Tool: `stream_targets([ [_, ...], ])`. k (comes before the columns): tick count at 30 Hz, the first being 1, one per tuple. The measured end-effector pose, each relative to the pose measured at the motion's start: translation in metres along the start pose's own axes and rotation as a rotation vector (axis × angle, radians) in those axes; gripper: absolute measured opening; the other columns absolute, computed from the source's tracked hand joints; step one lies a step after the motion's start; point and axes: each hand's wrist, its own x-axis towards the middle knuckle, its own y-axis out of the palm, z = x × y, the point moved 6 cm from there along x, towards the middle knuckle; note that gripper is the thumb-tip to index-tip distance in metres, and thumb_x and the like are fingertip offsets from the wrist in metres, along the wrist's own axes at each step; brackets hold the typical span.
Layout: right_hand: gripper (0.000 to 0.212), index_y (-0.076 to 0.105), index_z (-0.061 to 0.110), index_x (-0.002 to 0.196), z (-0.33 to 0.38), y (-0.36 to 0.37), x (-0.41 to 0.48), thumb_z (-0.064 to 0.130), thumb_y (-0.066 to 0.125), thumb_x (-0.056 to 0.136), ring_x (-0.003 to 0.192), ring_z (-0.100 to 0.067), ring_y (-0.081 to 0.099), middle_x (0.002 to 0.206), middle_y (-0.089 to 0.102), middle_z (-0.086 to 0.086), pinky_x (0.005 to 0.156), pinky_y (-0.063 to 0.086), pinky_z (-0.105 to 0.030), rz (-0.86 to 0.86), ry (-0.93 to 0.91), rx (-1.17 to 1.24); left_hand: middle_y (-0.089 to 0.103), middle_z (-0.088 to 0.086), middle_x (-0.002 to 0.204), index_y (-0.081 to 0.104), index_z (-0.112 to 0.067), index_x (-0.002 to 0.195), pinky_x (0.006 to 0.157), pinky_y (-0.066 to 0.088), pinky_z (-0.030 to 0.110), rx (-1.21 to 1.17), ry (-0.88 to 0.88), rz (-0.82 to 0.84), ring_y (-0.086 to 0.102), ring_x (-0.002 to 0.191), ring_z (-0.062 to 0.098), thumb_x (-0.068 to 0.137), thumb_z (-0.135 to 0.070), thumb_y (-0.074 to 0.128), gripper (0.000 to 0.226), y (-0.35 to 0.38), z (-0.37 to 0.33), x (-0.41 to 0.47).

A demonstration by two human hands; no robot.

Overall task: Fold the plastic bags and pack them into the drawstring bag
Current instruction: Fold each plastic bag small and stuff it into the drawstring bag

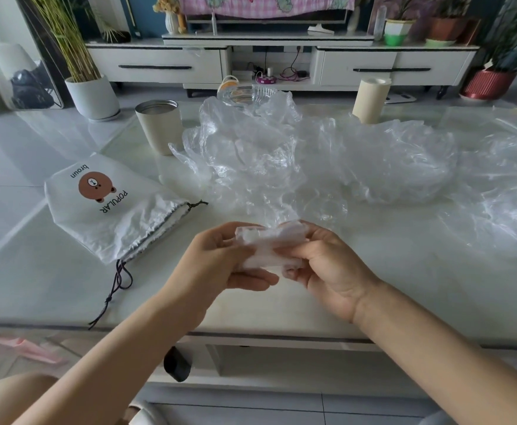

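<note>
Plastic bag (pixel 269 248) folded small, pinched by left hand (pixel 217 262) and right hand (pixel 327 271); springs open, likely, on any slackening before drawstring bag (pixel 104 219).

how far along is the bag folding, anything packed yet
Packed: cannot tell, the drawstring bag hides its inside. In hand: left hand and right hand grip one folded plastic bag. Left: the pile of crumpled bags on the table, all unfolded.

table (pixel 373 302) | drawstring bag (pixel 107 216) | loose plastic bags (pixel 312 154) | cup (pixel 159 127) | paper roll (pixel 370 99) | glass dish (pixel 245 94)
</note>
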Motion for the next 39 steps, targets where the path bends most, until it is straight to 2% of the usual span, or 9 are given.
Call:
stream_targets([
  [4, 0.057, 0.064, 0.017, 0.042, 0.002, 0.011, 0.001, -0.016, 0.044, 0.083, 0.057, -0.008, 0.05, 0.062, 0.064, 0.007, 0.046, 0.036, -0.016, 0.042, -0.032, -0.109, 0.066, 0.021, 0.075, 0.063, 0.0, 0.08, 0.046, 0.054, 0.026, -0.24, -0.171, -0.017, 0.065, 0.057, 0.033, 0.091, -0.016, 0.04, 0.031, -0.007, 0.004, 0.0],
  [8, 0.058, 0.065, 0.019, 0.041, 0.0, 0.019, 0.004, -0.018, 0.043, 0.08, 0.068, -0.008, 0.056, 0.068, 0.068, 0.01, 0.055, 0.038, -0.019, 0.075, -0.053, -0.227, 0.069, 0.012, 0.077, 0.062, -0.007, 0.082, 0.05, 0.052, 0.022, -0.053, -0.129, -0.014, 0.065, 0.06, 0.023, 0.078, -0.02, 0.063, 0.014, -0.016, 0.008, -0.002],
  [13, 0.042, 0.069, 0.019, 0.054, -0.004, 0.025, 0.009, -0.008, 0.051, 0.081, 0.073, -0.007, 0.059, 0.074, 0.069, 0.003, 0.062, 0.045, -0.016, 0.118, -0.004, -0.342, 0.065, 0.003, 0.065, 0.063, -0.009, 0.091, 0.052, 0.049, 0.016, 0.082, -0.021, -0.158, 0.06, 0.052, 0.011, 0.086, 0.002, 0.059, 0.012, -0.037, 0.007, -0.004],
  [18, 0.028, 0.072, 0.018, 0.072, 0.011, 0.011, 0.014, 0.002, 0.051, 0.081, 0.079, -0.008, 0.058, 0.09, 0.07, -0.01, 0.077, 0.045, -0.024, -0.122, -0.124, -0.649, 0.058, 0.004, 0.07, 0.062, -0.019, 0.09, 0.052, 0.045, 0.01, 0.306, 0.126, -0.244, 0.056, 0.048, 0.002, 0.088, 0.002, 0.057, 0.022, -0.053, -0.005, -0.003],
  [22, 0.027, 0.059, 0.026, 0.111, 0.004, 0.037, 0.015, 0.019, 0.064, 0.086, 0.096, 0.002, 0.061, 0.105, 0.065, 0.01, 0.089, 0.048, -0.017, 0.217, -0.096, -0.595, 0.061, -0.008, 0.056, 0.062, -0.021, 0.088, 0.051, 0.043, 0.012, 0.374, 0.183, -0.161, 0.054, 0.048, 0.002, 0.085, 0.003, 0.06, 0.024, -0.049, -0.008, -0.004],
  [27, 0.012, 0.063, 0.011, 0.094, -0.006, 0.046, 0.019, 0.014, 0.068, 0.084, 0.08, -0.009, 0.064, 0.093, 0.069, -0.006, 0.08, 0.051, -0.024, 0.189, -0.095, -0.704, 0.063, -0.015, 0.06, 0.063, -0.023, 0.084, 0.049, 0.041, 0.012, 0.357, 0.22, -0.267, 0.051, 0.045, 0.002, 0.084, -0.013, 0.065, 0.01, -0.06, -0.01, -0.001],
  [30, 0.016, 0.067, 0.006, 0.086, -0.006, 0.05, 0.019, 0.016, 0.075, 0.077, 0.078, -0.008, 0.06, 0.093, 0.068, -0.009, 0.083, 0.05, -0.028, 0.217, -0.125, -0.65, 0.063, -0.007, 0.066, 0.066, -0.016, 0.087, 0.048, 0.043, 0.014, 0.216, 0.143, -0.299, 0.055, 0.051, 0.001, 0.086, -0.017, 0.061, 0.005, -0.063, -0.004, -0.002],
  [35, 0.015, 0.072, 0.016, 0.081, -0.003, 0.065, 0.02, 0.027, 0.075, 0.071, 0.114, 0.009, 0.048, 0.124, 0.054, 0.021, 0.099, 0.037, -0.016, 0.241, -0.244, -0.518, 0.063, 0.003, 0.067, 0.068, -0.013, 0.08, 0.046, 0.044, 0.021, -0.158, -0.225, -0.178, 0.056, 0.05, 0.009, 0.092, -0.011, 0.052, 0.02, -0.059, 0.014, -0.002],
  [39, 0.012, 0.071, 0.007, 0.083, -0.007, 0.065, 0.025, 0.017, 0.071, 0.076, 0.093, -0.007, 0.066, 0.099, 0.072, 0.002, 0.082, 0.05, -0.016, 0.179, -0.237, -0.336, 0.042, 0.002, 0.049, 0.054, -0.009, 0.065, 0.034, 0.023, 0.013, -0.27, -0.413, -0.171, 0.032, 0.034, 0.005, 0.091, 0.001, 0.038, 0.032, -0.057, 0.024, -0.001],
])
